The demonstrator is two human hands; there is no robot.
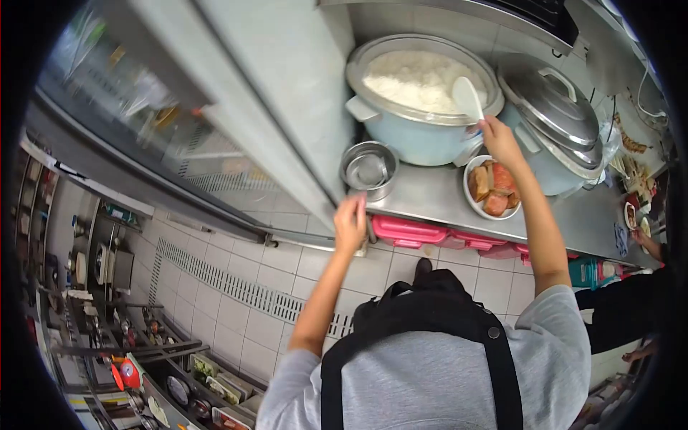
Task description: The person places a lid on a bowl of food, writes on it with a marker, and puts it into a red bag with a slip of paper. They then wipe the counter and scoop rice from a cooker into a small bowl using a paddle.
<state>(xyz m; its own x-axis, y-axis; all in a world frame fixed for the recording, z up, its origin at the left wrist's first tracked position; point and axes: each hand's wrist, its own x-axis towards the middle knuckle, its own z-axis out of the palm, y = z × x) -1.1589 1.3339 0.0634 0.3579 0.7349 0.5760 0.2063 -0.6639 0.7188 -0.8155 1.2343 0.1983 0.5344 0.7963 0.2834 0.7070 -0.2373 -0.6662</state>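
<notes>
Rice paddle [466,94], white plastic by the look of it, is over the front right of a big open rice cooker [416,140], its blade against the white rice [401,77] in view. The right hand [499,141] has its handle, thumb and fingers closed in a pinch around it by the cooker's front rim. Can't tell if the blade is in the rice or just above it. The cooker's pale blue outside, and there's a lot of rice in there.

Right below that hand is a white bowl [468,195] full of chunky pieces of food [496,204], brown on one side and orange-red on the other. No clue what they are.

Left hand [349,226] is at the front edge of the steel counter [430,190], just beside a round metal pot [380,192]. Fingers look bunched together, but I can't tell if they're touching the pot or pinching anything. Inside the pot I just see shiny grey, could be liquid or bare metal.

Further right sits a second pale blue cooker [530,163] with a metal lid [548,100] on top, so its contents are hidden. Pink lidded bins [408,231] line up under the counter, and a co-worker's hand [638,236] is near a plate at the far right.
</notes>
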